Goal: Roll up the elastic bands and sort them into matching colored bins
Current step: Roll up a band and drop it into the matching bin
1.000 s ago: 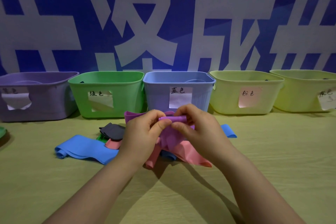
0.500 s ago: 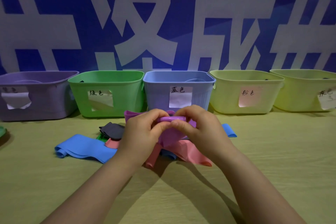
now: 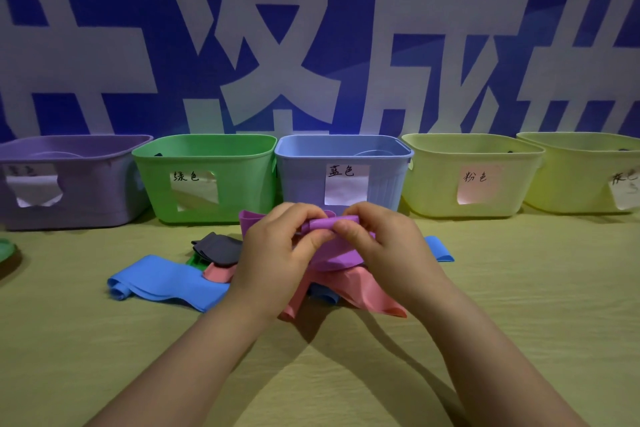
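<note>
A purple elastic band (image 3: 332, 255) is held above the table, its top end rolled into a small tube between my fingers. My left hand (image 3: 277, 253) pinches the roll's left side and my right hand (image 3: 384, 246) pinches its right side. Below them a pink band (image 3: 363, 291) lies on the table, with a blue band (image 3: 162, 282), a grey band (image 3: 218, 248) and a bit of green band (image 3: 195, 262) to the left. Five bins stand in a row behind: purple (image 3: 86, 191), green (image 3: 239, 184), blue (image 3: 301, 177), and two yellow ones (image 3: 433, 184) (image 3: 568, 177).
Another blue band end (image 3: 440, 248) lies right of my right hand. A green object (image 3: 5, 250) shows at the far left edge. Paper labels hang on the bins' fronts. A blue wall with large white characters stands right behind the bins.
My fingers have turned the purple band's top end a little further into its roll. The hands stay in the same place above the pile.
</note>
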Tool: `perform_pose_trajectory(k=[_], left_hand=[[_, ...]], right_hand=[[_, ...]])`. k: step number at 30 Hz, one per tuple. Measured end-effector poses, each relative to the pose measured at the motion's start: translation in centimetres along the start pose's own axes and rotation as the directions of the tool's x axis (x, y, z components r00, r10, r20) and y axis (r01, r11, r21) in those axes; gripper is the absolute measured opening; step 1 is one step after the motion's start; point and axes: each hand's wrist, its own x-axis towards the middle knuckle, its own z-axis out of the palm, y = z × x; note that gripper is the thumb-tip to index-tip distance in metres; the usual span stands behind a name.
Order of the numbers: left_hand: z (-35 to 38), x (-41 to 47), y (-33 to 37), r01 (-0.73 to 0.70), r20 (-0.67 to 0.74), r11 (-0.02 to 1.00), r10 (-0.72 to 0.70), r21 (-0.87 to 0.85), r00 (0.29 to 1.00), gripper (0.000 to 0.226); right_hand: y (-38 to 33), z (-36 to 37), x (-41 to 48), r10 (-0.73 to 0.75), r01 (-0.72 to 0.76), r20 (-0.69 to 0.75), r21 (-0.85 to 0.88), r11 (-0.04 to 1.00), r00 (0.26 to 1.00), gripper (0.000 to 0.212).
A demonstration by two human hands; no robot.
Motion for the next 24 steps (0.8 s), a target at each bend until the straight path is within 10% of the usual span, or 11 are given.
perform_pose_trajectory(k=[24], left_hand=[[-0.23, 0.19, -0.24, -0.071, -0.016, 0.993, 0.072, 0.09, 0.997, 0.022]], right_hand=[[0.14, 0.38, 0.06, -0.049, 0.05, 0.008, -0.078, 0.996, 0.999, 0.026]])
